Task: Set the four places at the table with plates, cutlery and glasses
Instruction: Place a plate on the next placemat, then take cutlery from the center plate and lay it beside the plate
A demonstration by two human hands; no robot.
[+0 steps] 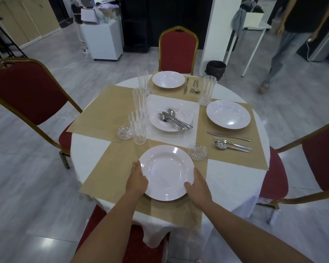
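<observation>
Plate is lying at the near edge of the worktop, over the near placemat. The hands are gripping it: left hand is clasping the left rim, right hand is pinching the near-right rim, thumb on top. Forearms are reaching in straight. Judgement: centring it on the mat and releasing both sides evenly is working best, minding the coaster just beside it.

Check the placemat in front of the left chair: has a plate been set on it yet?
No, the left placemat holds no plate; only glasses stand near its inner edge.
</observation>
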